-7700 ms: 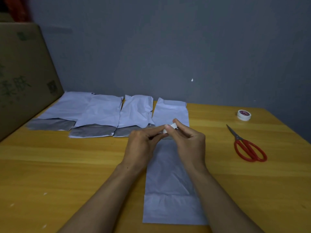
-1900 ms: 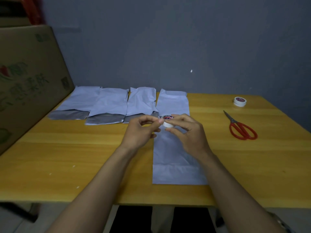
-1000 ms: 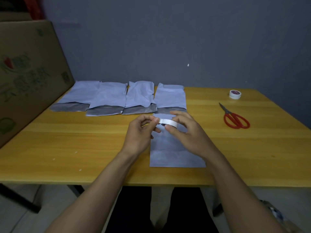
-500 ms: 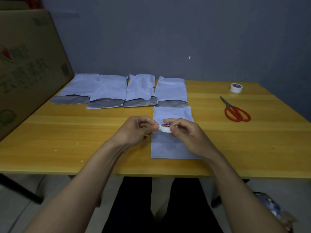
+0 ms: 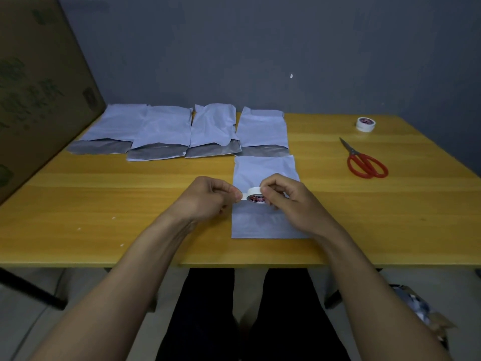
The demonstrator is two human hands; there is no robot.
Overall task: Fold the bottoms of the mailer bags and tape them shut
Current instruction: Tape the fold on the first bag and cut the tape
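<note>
A white mailer bag (image 5: pixel 263 170) lies flat on the yellow table (image 5: pixel 104 204) in front of me. Above it my right hand (image 5: pixel 289 201) grips a small roll of white tape (image 5: pixel 256 196) with a red label. My left hand (image 5: pixel 210 199) pinches the tape's loose end at the roll's left side. Several more mailer bags (image 5: pixel 213 126) lie in a row at the back, each with a grey folded strip along its near edge.
A second tape roll (image 5: pixel 365 124) and red-handled scissors (image 5: pixel 364 162) lie at the right of the table. A large cardboard box (image 5: pixel 33 95) stands at the left edge. A grey wall rises behind the table.
The view has pulled back from the table, and the near bag looks shorter than 7.7 s ago. My hands have stayed together on the roll, left fingers now pinching its end.
</note>
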